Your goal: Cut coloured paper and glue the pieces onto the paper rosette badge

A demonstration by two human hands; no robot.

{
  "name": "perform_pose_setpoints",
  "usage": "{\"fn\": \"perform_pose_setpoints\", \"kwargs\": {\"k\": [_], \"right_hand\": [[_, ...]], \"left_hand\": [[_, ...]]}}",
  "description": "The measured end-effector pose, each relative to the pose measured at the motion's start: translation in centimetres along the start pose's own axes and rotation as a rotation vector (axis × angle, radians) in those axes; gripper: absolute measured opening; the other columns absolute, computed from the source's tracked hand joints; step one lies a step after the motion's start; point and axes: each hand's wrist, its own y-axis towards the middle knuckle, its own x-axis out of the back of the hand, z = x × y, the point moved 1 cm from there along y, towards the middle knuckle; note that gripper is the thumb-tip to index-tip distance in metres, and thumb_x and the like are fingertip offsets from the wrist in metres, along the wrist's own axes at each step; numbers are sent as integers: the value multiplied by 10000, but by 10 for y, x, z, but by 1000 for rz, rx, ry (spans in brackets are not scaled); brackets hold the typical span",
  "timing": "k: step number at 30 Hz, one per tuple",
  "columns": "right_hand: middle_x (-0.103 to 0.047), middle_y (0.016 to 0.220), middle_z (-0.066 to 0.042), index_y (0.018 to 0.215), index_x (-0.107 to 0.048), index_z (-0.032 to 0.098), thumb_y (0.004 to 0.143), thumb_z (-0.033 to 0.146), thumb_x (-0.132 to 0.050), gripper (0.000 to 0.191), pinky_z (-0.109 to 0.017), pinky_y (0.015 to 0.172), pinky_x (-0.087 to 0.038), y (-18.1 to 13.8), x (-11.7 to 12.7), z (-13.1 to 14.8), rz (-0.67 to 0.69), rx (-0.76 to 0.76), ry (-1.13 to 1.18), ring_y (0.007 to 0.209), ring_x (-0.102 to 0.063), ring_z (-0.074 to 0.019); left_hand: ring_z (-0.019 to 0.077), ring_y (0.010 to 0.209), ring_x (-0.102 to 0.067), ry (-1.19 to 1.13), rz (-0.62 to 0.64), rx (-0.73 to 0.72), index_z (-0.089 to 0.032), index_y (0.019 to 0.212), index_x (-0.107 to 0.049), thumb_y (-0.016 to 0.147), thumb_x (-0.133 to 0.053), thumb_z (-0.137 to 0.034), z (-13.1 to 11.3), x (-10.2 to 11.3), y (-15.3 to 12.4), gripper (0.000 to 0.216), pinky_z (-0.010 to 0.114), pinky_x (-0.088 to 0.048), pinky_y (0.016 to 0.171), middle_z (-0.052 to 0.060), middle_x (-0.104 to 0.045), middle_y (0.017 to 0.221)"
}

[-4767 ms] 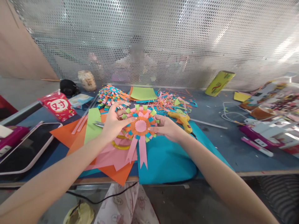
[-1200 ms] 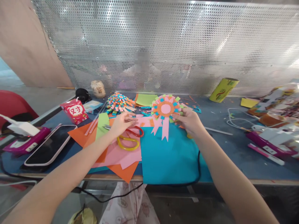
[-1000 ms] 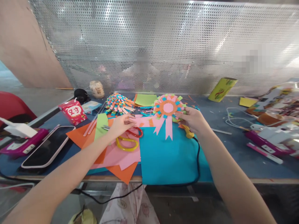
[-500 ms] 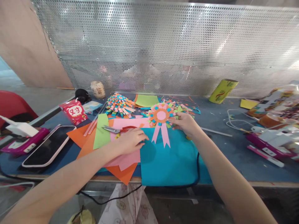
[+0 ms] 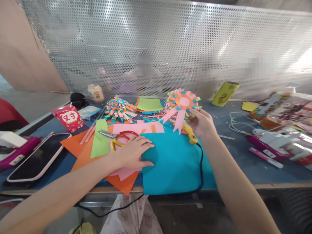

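1. On the near table (image 5: 243,175), centre: left hand (image 5: 133,155) lying spread and flat, palm pressing pink paper (image 5: 126,169) beside the teal sheet (image 5: 170,165), just right of the scissors (image 5: 117,138).
2. Farther right: right hand (image 5: 202,123) pinching the paper rosette (image 5: 182,104), raising it above the glue gun (image 5: 190,135).

A red snack bag (image 5: 68,117), a phone (image 5: 36,159), a pile of paper flowers (image 5: 120,109), a yellow tube (image 5: 225,93) and a pink pen (image 5: 265,157) lay on the blue table (image 5: 240,152) by the metal screen (image 5: 170,48).
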Motion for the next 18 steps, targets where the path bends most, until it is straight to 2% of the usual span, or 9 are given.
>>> {"fn": "perform_pose_setpoints", "kwargs": {"k": [2,4,5,7,12,14,18], "right_hand": [[-480,539,50,651,-517,204,514,260,-774,297,-227,423,-473,-3,-1,1,131,-135,-70,472,-483,-86],[-465,503,65,655,-522,196,534,263,-761,276,-220,400,-464,-10,-5,1,326,-274,-220,437,-470,-79],[-471,491,68,657,-529,192,543,267,-760,268,-212,382,-455,-14,-8,0,421,-332,-304,424,-471,-77],[-512,490,60,679,-565,180,540,248,-772,259,-203,352,-436,-24,-13,-3,556,-403,-401,419,-498,-87],[-575,515,45,756,-591,177,663,346,-717,231,-161,353,-420,-40,-22,-18,980,-568,-582,434,-542,-80],[-578,522,47,744,-578,173,682,384,-701,252,-150,337,-405,-40,-21,-24,1031,-593,-630,393,-519,-61],[-575,520,53,762,-552,179,701,409,-681,271,-142,303,-369,-39,-20,-29,1029,-583,-694,341,-496,-51]], "left_hand": [[282,1133,-522,12,-21,22,-191,1159,-587,802,-568,-449,12,2,6,440,463,-363,968,111,-626,1178],[262,1050,-575,71,-63,100,-181,1033,-645,829,-520,-268,30,7,17,255,425,-402,924,102,-677,1047],[253,991,-600,126,-69,131,-165,983,-661,827,-492,-205,41,10,25,233,397,-421,892,113,-685,997],[277,956,-611,208,-99,224,-138,922,-671,818,-483,-183,62,15,42,220,393,-439,844,142,-685,946],[286,972,-611,268,-130,310,-104,952,-653,792,-462,-93,103,18,97,249,388,-436,840,178,-668,954],[287,1030,-591,284,-142,314,-93,983,-641,776,-436,-32,111,14,118,298,398,-411,887,193,-660,998],[273,977,-618,279,-152,346,-102,1076,-619,801,-447,-64,121,5,148,327,383,-430,842,185,-677,957]]}}
